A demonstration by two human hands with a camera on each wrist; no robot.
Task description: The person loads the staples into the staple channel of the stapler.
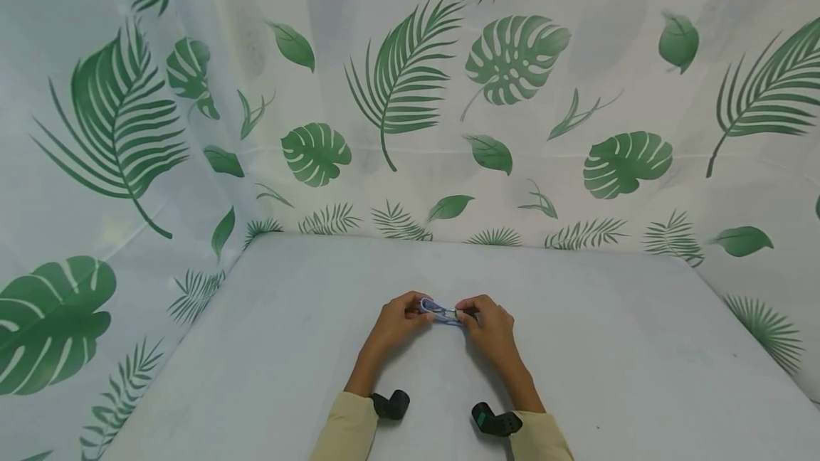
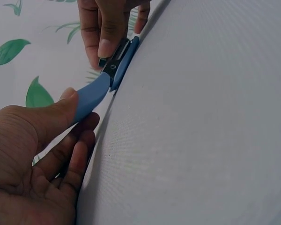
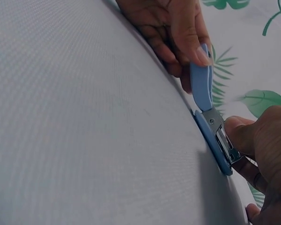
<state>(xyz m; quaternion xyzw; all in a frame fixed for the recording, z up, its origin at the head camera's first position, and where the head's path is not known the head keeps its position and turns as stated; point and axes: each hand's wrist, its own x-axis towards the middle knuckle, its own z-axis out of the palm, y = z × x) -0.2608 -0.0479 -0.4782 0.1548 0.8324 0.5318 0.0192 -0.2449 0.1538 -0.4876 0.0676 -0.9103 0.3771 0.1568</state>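
Observation:
A small blue-and-metal stapler (image 1: 443,312) is held between both hands above the white tabletop. My left hand (image 1: 400,321) grips its curved blue handle (image 2: 92,97) between thumb and fingers, the other fingers loosely bent below. At the other end, my right hand (image 1: 490,324) pinches the metal part (image 3: 221,138) with thumb and fingers. Along the metal runs a blue strip (image 3: 210,140), close to the table surface in the wrist views. The right fingertips partly hide that metal end.
The white table (image 1: 288,375) spreads around both hands. Behind and to the left hangs a pale curtain (image 1: 397,191) with green leaf prints. A black wrist camera (image 1: 392,405) sits on the left wrist, another black camera (image 1: 495,420) on the right.

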